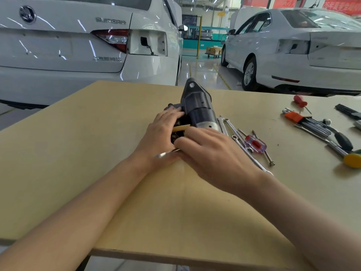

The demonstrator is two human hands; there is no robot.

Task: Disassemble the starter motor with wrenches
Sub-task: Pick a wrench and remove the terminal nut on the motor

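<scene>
Head view: a person works at a tan workbench (97, 153) with two white cars parked beyond it.
Starter motor (197, 108): lies on its side near the middle of the bench, nose pointing away towards the far edge.
Left hand (162, 132): fingers curled over the left side of the motor, gripping the smaller dark part beside the main body and steadying it.
Right hand (211, 153): fingers bent down over the near end of the motor; a wrench (167, 154) sticks out to the left from under it, so it seems to hold that wrench, though the fastener itself is hidden.
Doing it well: I would keep the left hand pressing the body flat so it cannot roll, seat the wrench fully on the nut, and turn in short, even strokes.
Risk: a half-seated wrench could slip and round the nut.
Look of the motor: dark cast nose with a mounting ear and hole at the far tip, bare metal band nearer, a tan strip by the left fingers.
Spare tools: more wrenches (234, 133) and a red-handled screwdriver (256, 144) lie just right of the motor.
</scene>
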